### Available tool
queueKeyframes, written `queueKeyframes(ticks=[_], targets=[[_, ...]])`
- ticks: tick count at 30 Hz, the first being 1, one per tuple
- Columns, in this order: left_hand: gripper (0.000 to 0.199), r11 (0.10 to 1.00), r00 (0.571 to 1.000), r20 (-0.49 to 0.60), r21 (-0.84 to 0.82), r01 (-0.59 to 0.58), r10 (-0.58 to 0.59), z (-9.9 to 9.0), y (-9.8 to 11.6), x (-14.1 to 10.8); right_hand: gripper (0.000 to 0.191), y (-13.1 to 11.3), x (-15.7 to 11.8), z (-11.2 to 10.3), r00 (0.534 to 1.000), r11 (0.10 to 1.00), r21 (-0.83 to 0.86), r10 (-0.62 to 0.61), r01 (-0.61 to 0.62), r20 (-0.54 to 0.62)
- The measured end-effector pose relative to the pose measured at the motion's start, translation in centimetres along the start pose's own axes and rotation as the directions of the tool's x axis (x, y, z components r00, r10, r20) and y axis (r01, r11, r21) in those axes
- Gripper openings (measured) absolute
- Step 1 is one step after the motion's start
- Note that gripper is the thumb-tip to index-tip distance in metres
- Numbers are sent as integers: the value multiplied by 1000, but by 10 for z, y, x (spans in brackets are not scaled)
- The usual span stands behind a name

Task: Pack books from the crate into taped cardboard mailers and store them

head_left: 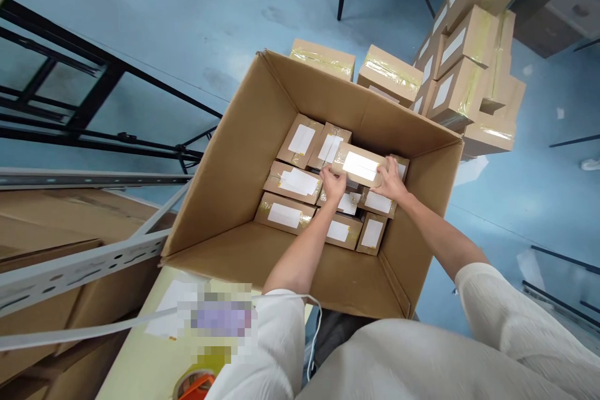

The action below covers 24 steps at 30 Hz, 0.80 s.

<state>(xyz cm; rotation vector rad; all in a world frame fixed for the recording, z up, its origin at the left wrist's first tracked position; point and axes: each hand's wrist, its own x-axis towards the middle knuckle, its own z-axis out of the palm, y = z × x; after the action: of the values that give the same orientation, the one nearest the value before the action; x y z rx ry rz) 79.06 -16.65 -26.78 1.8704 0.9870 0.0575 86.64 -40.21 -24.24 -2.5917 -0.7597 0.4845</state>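
Note:
Both my hands reach down into a large open cardboard carton (244, 144). Between them is a small taped cardboard box (360, 164) with a white label on top. My left hand (334, 184) grips its near left end, and my right hand (391, 180) is closed on its right end. Held slightly tilted, it sits above other small labelled boxes (284, 212) lying side by side in the carton. Parts of the boxes under my hands are hidden.
Sealed boxes (469, 81) are stacked beyond the carton at the right, with two more (389, 75) behind its far wall. Metal shelving (84, 269) stands at left. A pale yellow table (135, 350) bears a tape roll (194, 381); a white cable (319, 325) crosses near my left arm.

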Motion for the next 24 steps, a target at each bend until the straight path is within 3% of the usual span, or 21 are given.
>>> queueKeyframes(ticks=[5,9,14,17,24], targets=[[45,999,999,1,20,40,-40,0,-10,-19,69,5,-11,7,996,999,-38,-16,19,93],[53,998,990,134,45,-38,31,4,-7,-21,84,17,-7,14,982,992,-72,115,-106,149],[85,949,904,411,224,-222,114,5,-8,-9,90,27,1,21,966,974,-158,188,-161,175],[95,903,854,506,300,-308,123,5,-14,-7,92,30,3,23,966,967,-205,190,-153,176],[109,832,804,590,482,-276,-75,12,-21,17,114,19,13,40,950,942,-316,193,-110,245]])
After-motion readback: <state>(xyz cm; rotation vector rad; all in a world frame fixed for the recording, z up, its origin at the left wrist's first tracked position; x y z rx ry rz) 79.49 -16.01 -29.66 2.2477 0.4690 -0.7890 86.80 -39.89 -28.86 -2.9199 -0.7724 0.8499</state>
